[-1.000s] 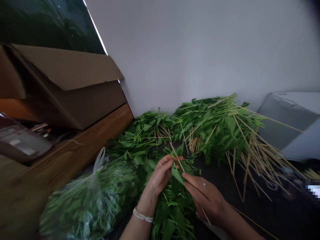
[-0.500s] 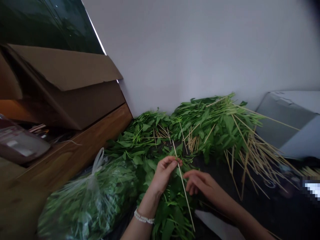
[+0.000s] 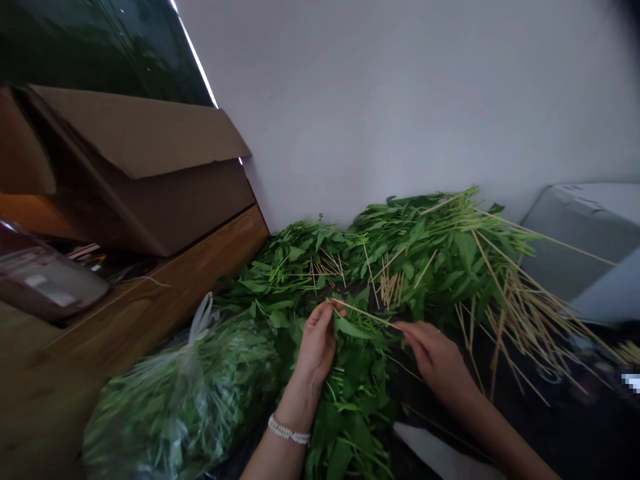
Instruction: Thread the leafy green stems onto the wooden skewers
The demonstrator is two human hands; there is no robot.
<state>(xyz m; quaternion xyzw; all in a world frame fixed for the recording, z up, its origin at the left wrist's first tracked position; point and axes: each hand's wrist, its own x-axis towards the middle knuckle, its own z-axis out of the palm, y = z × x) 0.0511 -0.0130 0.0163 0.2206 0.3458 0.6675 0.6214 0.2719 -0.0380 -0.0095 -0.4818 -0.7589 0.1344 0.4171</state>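
My left hand, wearing a white beaded bracelet, is closed in a pinch on a green leafy sprig. A thin wooden skewer runs from those fingertips across to my right hand, whose fingers are closed on its other end. Whether the skewer's tip passes through the sprig is too small to tell. Below both hands lies a heap of loose leafy greens. Behind them, more greens are piled against the wall, with several skewers sticking out of them.
On the left sits a knotted clear plastic bag of greens. An open cardboard box and a clear plastic container rest on a wooden surface. A bundle of skewers fans out at right, near a white box.
The skewer has swung from steeply slanted to nearly level, pointing right. My right hand has moved slightly right and taken hold of its end. My left hand has shifted a little left and up.
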